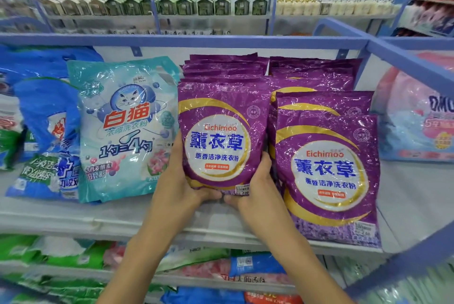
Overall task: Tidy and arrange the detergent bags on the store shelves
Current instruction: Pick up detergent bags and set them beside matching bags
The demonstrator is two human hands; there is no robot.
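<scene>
A purple Eichimoo lavender detergent bag (221, 131) stands upright at the front of the left purple stack on the white shelf (122, 215). My left hand (179, 176) grips its lower left side and my right hand (255, 180) grips its lower right corner, thumbs meeting under its bottom edge. Several more purple bags (226, 67) lie stacked behind it. A second stack of purple bags (326, 176) leans to the right, its front bag close to my right wrist.
A teal White Cat detergent bag (122, 126) leans just left of the held bag, with blue bags (46, 117) further left. A pink-and-blue bag (417, 117) lies at the right behind a blue shelf rail (405, 62). Lower shelves hold green, pink and blue bags.
</scene>
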